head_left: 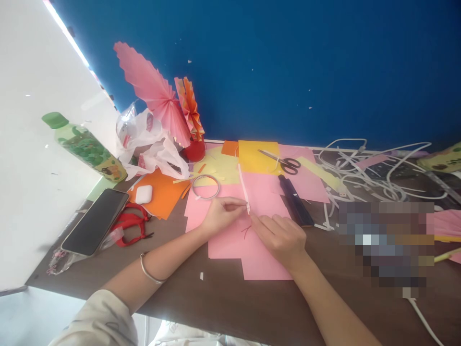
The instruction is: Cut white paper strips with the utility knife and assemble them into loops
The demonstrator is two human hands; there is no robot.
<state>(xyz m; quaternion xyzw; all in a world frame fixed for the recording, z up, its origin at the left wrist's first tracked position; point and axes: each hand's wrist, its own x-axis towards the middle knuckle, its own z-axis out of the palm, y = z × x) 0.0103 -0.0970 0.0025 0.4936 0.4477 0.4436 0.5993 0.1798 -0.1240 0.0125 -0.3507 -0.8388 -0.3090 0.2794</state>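
Note:
Over the pink paper (pixel 223 242), my left hand (pixel 221 216) and my right hand (pixel 279 238) meet with their fingertips close together. Both pinch the near end of a thin white strip (pixel 243 185), which runs away from me across the sheets. Whether it is paper or cord I cannot make out. Just below the fingertips lies a small dark reddish thread (pixel 246 231). A coiled white ring of cable (pixel 205 187) rests beyond my left hand. A dark slim case (pixel 294 199) lies beyond my right hand.
Scissors (pixel 281 161) lie on yellow paper (pixel 254 156). Tangled white cables (pixel 391 175) cover the right back. At left are a phone (pixel 95 221), red ribbon (pixel 131 223), a white earbud case (pixel 143 194), a bottle (pixel 88 149), a plastic bag (pixel 158 149) and a pink pleated paper fan (pixel 154 89).

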